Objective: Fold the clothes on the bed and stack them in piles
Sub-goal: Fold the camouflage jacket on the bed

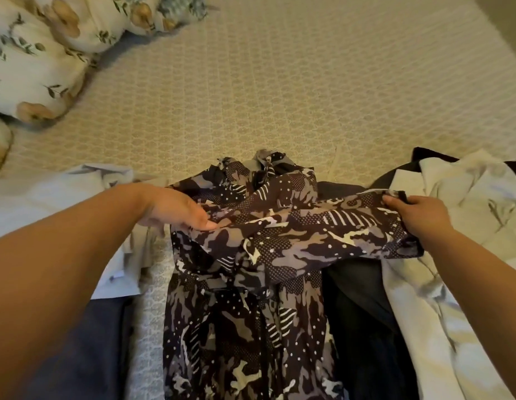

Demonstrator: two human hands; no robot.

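Note:
A dark patterned garment (251,284) with camouflage shapes, dots and stripes lies lengthwise on the bed (279,96) in front of me. One part of it, maybe a sleeve, is stretched sideways across its upper half. My left hand (176,209) grips the left end of that stretched part, thumb on top. My right hand (415,210) grips its right end, fingers curled round the cloth. The garment's top is bunched up beyond my hands.
A white shirt (63,197) lies at the left over a dark blue garment (86,350). At the right lie dark clothes (363,313) and a cream-white garment (452,269). Floral pillows (49,53) sit at the far left. Beige patterned bedspread stretches beyond.

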